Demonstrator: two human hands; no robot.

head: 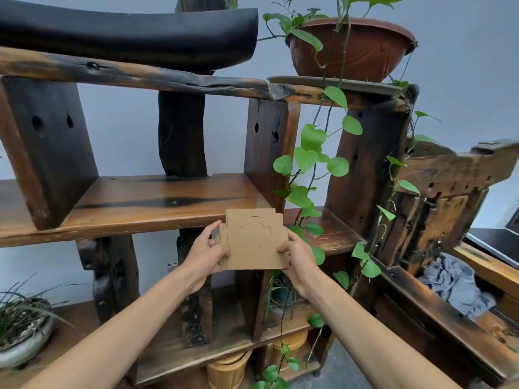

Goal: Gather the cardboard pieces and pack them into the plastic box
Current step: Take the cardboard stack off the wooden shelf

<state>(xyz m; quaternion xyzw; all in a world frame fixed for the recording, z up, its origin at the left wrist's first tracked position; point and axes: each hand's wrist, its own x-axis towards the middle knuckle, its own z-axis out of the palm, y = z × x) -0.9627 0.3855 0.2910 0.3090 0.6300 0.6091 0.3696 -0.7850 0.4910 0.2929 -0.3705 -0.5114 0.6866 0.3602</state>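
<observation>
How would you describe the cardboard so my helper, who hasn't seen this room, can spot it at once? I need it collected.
Find the dark wooden shelf against the pale wall. In front of its middle board, the left hand and right hand hold the cardboard upright by its side edges. It is the only flat tan sheet there, with curved cut lines on its face, beside the trailing green vine.

Cardboard pieces (254, 240): stacked flush, so there's no counting them; only the front sheet's face shows.
Left hand (206, 252): fingertips tucked behind the stack, out of sight.
Right hand (299, 255): fingers hidden behind the stack's right edge.
Bowl planter (24, 341): cut by the left frame edge.
Grey cloth (456, 287): partly behind the wooden bench (438, 301) rail.
</observation>
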